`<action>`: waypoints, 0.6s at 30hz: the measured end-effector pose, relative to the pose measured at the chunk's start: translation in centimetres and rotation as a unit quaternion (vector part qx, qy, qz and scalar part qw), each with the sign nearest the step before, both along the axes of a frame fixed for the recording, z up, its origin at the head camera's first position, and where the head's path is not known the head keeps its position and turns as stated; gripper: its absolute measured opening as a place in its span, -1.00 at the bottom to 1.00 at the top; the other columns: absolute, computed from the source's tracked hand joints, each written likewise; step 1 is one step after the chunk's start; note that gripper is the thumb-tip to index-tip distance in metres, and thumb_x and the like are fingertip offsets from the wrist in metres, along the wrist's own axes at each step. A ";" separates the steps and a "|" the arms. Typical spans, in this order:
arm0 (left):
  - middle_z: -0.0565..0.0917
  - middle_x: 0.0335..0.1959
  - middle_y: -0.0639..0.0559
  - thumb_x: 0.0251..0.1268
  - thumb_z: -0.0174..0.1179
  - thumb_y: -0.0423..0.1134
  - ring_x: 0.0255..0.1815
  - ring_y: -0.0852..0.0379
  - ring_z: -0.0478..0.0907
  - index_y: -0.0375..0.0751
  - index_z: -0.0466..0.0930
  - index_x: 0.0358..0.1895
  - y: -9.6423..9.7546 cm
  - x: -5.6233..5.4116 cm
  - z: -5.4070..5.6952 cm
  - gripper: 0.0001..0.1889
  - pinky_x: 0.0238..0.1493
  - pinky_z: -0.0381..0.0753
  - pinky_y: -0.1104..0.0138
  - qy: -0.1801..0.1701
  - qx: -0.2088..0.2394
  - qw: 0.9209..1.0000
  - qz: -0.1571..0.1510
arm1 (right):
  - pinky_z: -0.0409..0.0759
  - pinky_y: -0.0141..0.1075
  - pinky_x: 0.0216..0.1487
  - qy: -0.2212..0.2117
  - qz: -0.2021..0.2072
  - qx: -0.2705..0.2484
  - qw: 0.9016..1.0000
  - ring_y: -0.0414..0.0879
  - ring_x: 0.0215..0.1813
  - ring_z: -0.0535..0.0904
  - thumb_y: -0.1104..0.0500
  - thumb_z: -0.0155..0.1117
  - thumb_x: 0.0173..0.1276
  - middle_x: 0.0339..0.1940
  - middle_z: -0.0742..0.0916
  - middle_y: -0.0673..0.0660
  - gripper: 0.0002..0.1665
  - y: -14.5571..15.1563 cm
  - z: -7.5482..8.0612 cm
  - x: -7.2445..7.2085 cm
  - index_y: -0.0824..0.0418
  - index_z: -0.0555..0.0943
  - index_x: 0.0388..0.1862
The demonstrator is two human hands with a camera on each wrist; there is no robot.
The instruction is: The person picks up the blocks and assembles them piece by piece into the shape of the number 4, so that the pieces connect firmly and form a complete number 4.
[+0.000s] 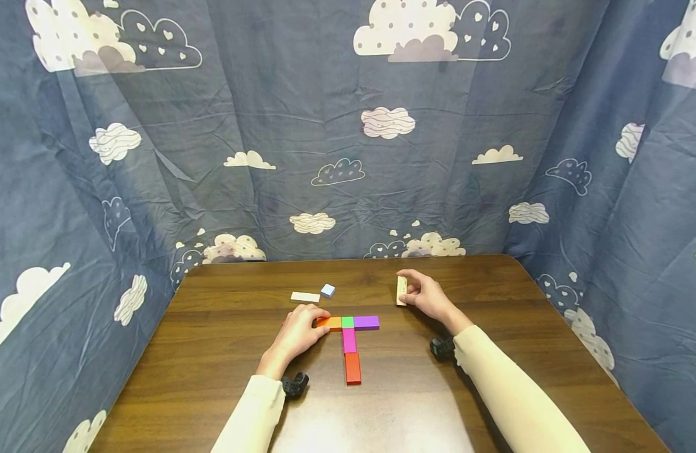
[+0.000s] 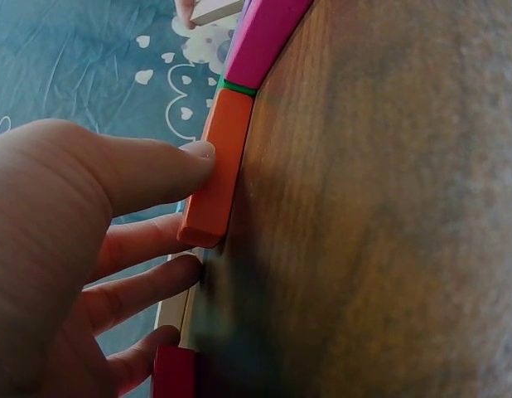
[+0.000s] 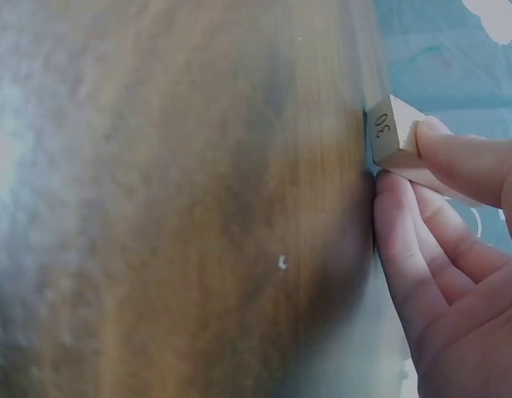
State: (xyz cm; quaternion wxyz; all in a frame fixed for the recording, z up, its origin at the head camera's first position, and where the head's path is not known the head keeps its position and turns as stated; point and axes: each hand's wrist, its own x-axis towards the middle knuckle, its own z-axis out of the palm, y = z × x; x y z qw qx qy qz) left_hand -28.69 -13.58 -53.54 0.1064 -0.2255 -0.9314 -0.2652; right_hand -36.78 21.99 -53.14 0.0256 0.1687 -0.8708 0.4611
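My left hand [image 1: 297, 330] pinches an orange block [image 2: 221, 170] between thumb and fingers at the left end of a row on the table. A small green block [image 1: 347, 322] adjoins its right end, followed by a purple block [image 1: 366, 323]. Below the green one, a magenta block [image 1: 349, 340] and a red block [image 1: 353, 369] run toward me. A dark red block [image 2: 173, 371] shows by the left little finger; in the head view the hand mostly hides it. To the right, my right hand [image 1: 430, 297] grips a pale wooden block [image 3: 397, 137] marked 30.
Behind the left hand lie a long whitish block [image 1: 305, 297] and a small light-blue block [image 1: 328, 290]. The brown wooden table [image 1: 212, 377] ends at a blue cloud-patterned curtain [image 1: 319, 138], which also hangs along both sides. Black wrist cameras sit under both forearms.
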 end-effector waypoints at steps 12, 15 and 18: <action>0.69 -0.08 0.11 0.20 0.44 -0.17 0.03 -0.01 0.54 -0.06 0.76 -0.02 -0.2 -0.1 -0.1 -0.72 0.06 0.48 -0.01 -0.009 -0.002 1.000 -0.003 | 0.54 -0.30 -0.43 0.024 -0.024 0.027 0.999 -0.12 -0.44 0.60 0.34 0.51 0.19 -0.42 0.72 0.10 -0.30 -0.3 0.2 -0.6 0.11 0.50 0.31; 0.69 -0.08 0.11 0.20 0.44 -0.16 0.03 0.01 0.53 -0.04 0.76 -0.01 -0.2 -0.1 -0.1 -0.72 0.08 0.47 -0.01 -0.013 -0.001 1.000 0.000 | 0.55 -0.28 -0.44 0.032 -0.019 0.028 0.999 -0.11 -0.43 0.61 0.32 0.52 0.20 -0.41 0.73 0.08 -0.30 -0.6 0.6 -0.7 0.09 0.50 0.31; 0.69 -0.07 0.10 0.20 0.44 -0.16 0.03 0.01 0.53 -0.05 0.76 -0.01 -0.1 -0.1 -0.1 -0.72 0.08 0.48 -0.01 -0.012 -0.005 1.000 -0.001 | 0.56 -0.27 -0.43 0.039 -0.016 0.028 0.999 -0.09 -0.39 0.62 0.32 0.52 0.19 -0.39 0.72 0.09 -0.30 -1.0 1.1 -0.5 0.10 0.51 0.31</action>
